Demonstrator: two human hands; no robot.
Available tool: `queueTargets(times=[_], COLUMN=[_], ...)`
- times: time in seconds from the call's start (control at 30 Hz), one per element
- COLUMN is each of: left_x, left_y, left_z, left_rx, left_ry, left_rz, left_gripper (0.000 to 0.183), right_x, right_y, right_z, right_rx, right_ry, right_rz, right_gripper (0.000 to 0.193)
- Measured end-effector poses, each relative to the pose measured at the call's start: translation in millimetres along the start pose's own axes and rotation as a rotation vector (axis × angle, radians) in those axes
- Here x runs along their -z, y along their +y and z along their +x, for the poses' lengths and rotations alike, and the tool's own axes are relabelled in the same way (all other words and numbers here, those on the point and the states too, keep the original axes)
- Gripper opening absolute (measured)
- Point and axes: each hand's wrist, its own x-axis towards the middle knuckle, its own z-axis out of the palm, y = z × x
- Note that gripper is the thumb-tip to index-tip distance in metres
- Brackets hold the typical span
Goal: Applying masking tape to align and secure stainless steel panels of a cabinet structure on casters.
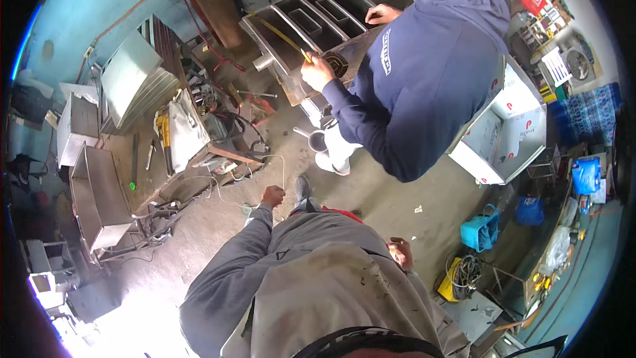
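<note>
My left hand (273,195) hangs low in front of me over the floor. Its fingers are curled into a loose fist, and nothing shows in it. A thin pale cord (283,171) runs close by that hand. At my right side hangs my right hand (400,253), loosely bent with its fingers a little apart and holding nothing I can see. Ahead, a co-worker in a dark blue hooded top (430,86) leans over a metal frame with several slots (311,16). A yellow tape (275,30) stretches across the frame towards the co-worker's left hand (319,73).
On the left, a cluttered workbench (149,166) carries stacked metal panels (132,76) and a yellow tool (163,134). Cords trail over the floor beside it. At the right are a white panelled box (503,136), a turquoise basket (480,231) and a yellow machine with coiled cable (457,280).
</note>
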Motion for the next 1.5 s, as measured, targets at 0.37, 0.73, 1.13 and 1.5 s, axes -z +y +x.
queueTargets(times=[0.37,0.73,1.13,1.5], left_x=[-59,-180,-202,-166], left_y=[49,269,274,214], left_z=[-15,-187,-292,-322], left_rx=[-0.922,-0.372,-0.183,-0.1], left_ry=[-0.309,-0.768,-1.131,-1.105], left_rz=[0.661,0.355,-0.33,-0.355], left_gripper=[0.029,0.065,0.045,0.047], right_x=[-31,-53,-62,-98], right_y=[-86,-132,-63,-47], right_z=[20,-98,-176,-244], right_rx=[0.428,0.532,0.645,0.671], right_ry=[-0.15,-0.745,-0.857,-0.811], right_rz=[0.439,0.857,0.984,0.892], right_gripper=[0.053,0.089,0.116,0.117])
